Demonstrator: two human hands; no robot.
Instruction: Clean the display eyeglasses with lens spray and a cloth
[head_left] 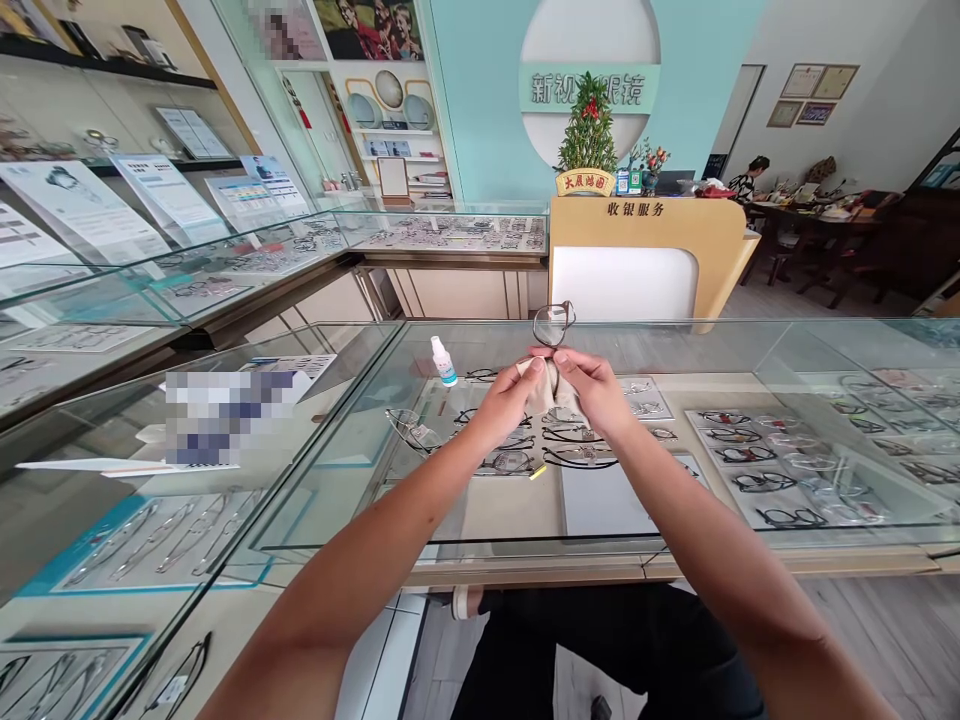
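Above the glass counter, my left hand [517, 392] and my right hand [596, 385] meet with their fingers closed. A beige cloth [535, 390] is pinched in my left hand and stretches across to my right fingers. Thin-rimmed eyeglasses [553, 322] stick up from between the hands, one lens raised above the fingertips. My right fingers appear closed on the glasses and part of the cloth. The fingers and cloth hide the lower part of the frame. A small white spray bottle [443, 362] with a blue label stands on the counter to the left.
Rows of eyeglasses [750, 454] lie under the glass counter top [495, 560]. Papers [240, 410] rest on the left counter. Beyond are a reception desk [720, 245] with a plant [589, 130] and a person [748, 180] seated at a far table.
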